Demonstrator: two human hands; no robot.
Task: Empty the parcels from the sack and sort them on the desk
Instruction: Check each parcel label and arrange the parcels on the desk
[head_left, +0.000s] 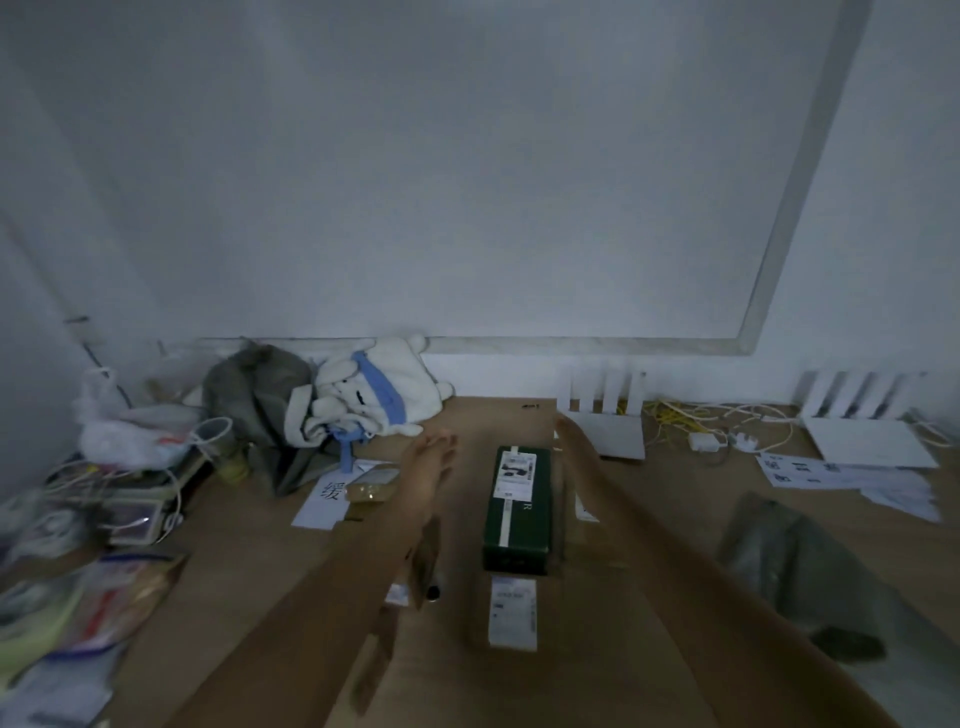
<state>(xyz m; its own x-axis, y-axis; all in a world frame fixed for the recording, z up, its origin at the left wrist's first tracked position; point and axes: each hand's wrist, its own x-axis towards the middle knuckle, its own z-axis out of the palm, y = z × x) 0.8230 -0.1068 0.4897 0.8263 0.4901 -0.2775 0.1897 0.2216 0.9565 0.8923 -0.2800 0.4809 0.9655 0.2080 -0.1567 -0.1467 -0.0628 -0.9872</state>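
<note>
Our left hand (428, 462) and right hand (574, 441) hover with fingers straight, either side of the green box (517, 512) on the desk (249, 561).

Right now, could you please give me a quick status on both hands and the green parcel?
Left hand open, right hand open, holding nothing. Green parcel lies flat on the desk between them. Small tan parcel beside left hand.
</note>
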